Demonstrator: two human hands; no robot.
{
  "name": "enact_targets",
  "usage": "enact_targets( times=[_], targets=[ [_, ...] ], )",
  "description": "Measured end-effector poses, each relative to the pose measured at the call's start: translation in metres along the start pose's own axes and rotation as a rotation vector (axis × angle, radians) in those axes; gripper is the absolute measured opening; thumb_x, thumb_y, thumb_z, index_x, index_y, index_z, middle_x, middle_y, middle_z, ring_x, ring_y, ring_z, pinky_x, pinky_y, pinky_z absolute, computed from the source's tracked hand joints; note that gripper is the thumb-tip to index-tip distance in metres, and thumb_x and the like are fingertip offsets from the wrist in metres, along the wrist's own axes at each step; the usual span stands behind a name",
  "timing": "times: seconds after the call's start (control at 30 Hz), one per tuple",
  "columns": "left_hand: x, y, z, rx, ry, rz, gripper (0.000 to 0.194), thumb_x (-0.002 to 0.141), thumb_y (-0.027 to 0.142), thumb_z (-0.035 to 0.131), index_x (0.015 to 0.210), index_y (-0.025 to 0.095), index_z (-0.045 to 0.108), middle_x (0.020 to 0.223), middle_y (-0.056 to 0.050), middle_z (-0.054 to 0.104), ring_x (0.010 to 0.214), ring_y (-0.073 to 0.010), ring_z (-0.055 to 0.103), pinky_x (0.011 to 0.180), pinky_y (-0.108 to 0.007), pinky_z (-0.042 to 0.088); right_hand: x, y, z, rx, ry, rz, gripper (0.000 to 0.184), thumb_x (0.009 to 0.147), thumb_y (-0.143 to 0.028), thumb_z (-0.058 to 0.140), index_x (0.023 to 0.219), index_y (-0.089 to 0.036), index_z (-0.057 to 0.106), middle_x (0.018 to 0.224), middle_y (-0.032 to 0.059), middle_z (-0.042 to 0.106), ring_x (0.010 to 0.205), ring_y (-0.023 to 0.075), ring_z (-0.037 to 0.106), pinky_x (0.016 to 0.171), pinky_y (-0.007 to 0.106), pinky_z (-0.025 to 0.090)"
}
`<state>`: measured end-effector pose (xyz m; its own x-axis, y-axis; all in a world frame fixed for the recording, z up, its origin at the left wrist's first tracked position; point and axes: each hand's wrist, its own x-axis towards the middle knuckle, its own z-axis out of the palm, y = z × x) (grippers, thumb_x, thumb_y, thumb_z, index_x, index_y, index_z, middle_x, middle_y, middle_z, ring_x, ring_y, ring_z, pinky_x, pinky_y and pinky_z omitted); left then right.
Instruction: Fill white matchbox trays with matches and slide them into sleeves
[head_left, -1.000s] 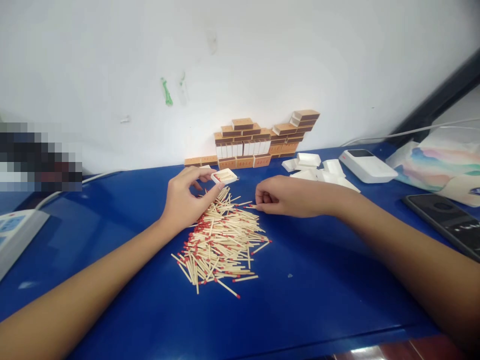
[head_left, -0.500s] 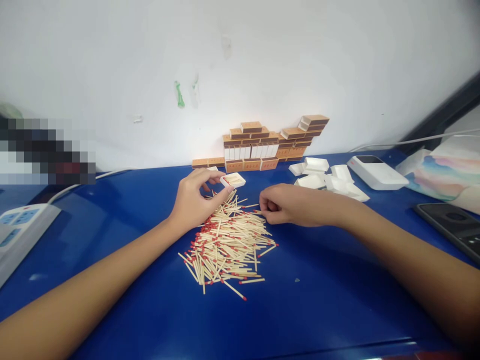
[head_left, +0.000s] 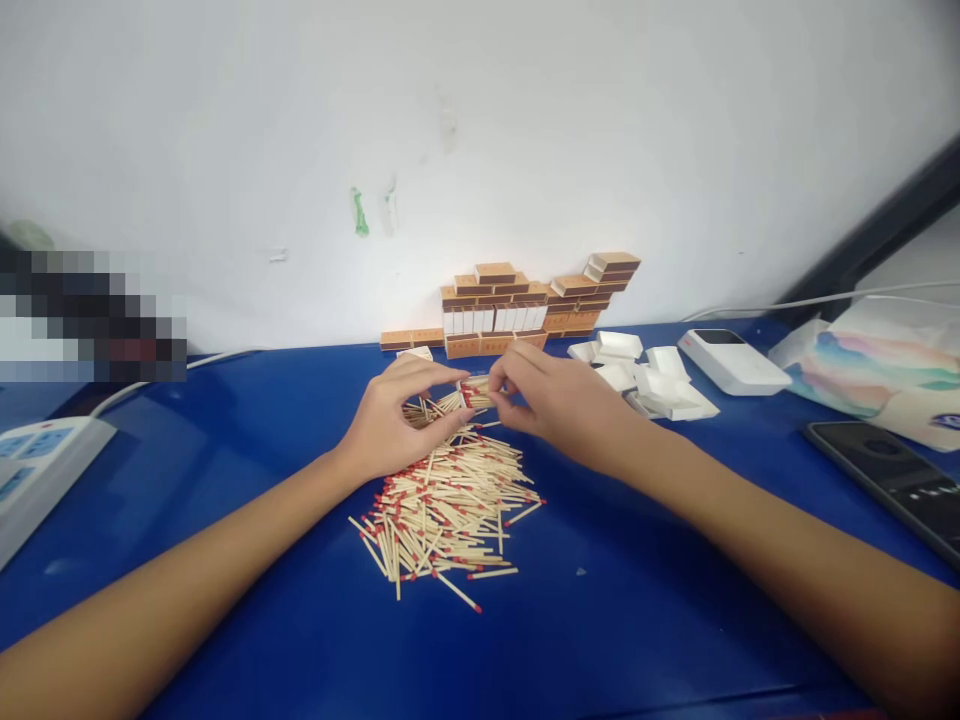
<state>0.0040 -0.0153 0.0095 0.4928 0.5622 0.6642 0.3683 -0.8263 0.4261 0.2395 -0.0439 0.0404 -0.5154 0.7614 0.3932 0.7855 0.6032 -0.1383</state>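
Observation:
A small white matchbox tray [head_left: 463,391] with red-tipped matches in it is held between the thumb and fingers of my left hand [head_left: 397,412], above the far end of the match pile. My right hand [head_left: 547,400] is closed in a pinch on matches at the tray's right end; its fingers hide part of them. Below both hands, a loose heap of matches [head_left: 450,500] with red heads lies spread over the blue table [head_left: 637,600]. Another white tray [head_left: 415,354] shows partly behind my left hand.
Orange-brown matchboxes [head_left: 495,343] are stacked along the wall. To their right lie several white trays [head_left: 671,385], a white device [head_left: 733,362], a plastic packet [head_left: 877,350] and a dark phone [head_left: 885,485]. A white power strip [head_left: 60,470] sits at left.
My right hand has moved left and away from me to the tray, its fingers now at the matches. The tray in my left hand has turned and lowered slightly. The view has shifted a little.

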Motion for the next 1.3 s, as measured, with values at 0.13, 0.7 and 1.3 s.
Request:
enact_targets(
  times=[0.13, 0.7, 1.3],
  targets=[
    [0.000, -0.001, 0.000, -0.018, -0.012, -0.019, 0.031, 0.089, 0.037, 0.078, 0.118, 0.028, 0.075, 0.110, -0.006, 0.078, 0.100, -0.0241, 0.070, 0.091, -0.045, 0.055, 0.000, -0.005, -0.001, -0.112, -0.065, -0.013, 0.020, 0.100, -0.023, 0.039, 0.095, -0.018, 0.058, 0.094, 0.0101, 0.064, 0.072, 0.0178, 0.055, 0.058, 0.031, 0.030],
    [0.001, 0.001, -0.001, -0.011, -0.028, 0.006, 0.029, 0.089, 0.033, 0.078, 0.117, 0.027, 0.074, 0.111, -0.006, 0.078, 0.101, -0.0237, 0.071, 0.098, -0.047, 0.053, -0.004, 0.000, 0.006, 0.074, 0.011, -0.059, 0.012, 0.098, -0.021, 0.047, 0.098, -0.018, 0.059, 0.094, 0.0073, 0.063, 0.073, 0.0163, 0.055, 0.064, 0.030, 0.036],
    [0.000, -0.001, -0.002, -0.006, -0.032, -0.075, 0.029, 0.090, 0.039, 0.077, 0.115, 0.024, 0.076, 0.109, -0.005, 0.078, 0.085, -0.0188, 0.065, 0.081, -0.036, 0.054, -0.004, 0.012, 0.016, 0.100, 0.081, -0.081, 0.017, 0.105, -0.028, 0.049, 0.107, -0.017, 0.061, 0.099, 0.0079, 0.063, 0.079, 0.0179, 0.058, 0.066, 0.030, 0.040]
  ],
)
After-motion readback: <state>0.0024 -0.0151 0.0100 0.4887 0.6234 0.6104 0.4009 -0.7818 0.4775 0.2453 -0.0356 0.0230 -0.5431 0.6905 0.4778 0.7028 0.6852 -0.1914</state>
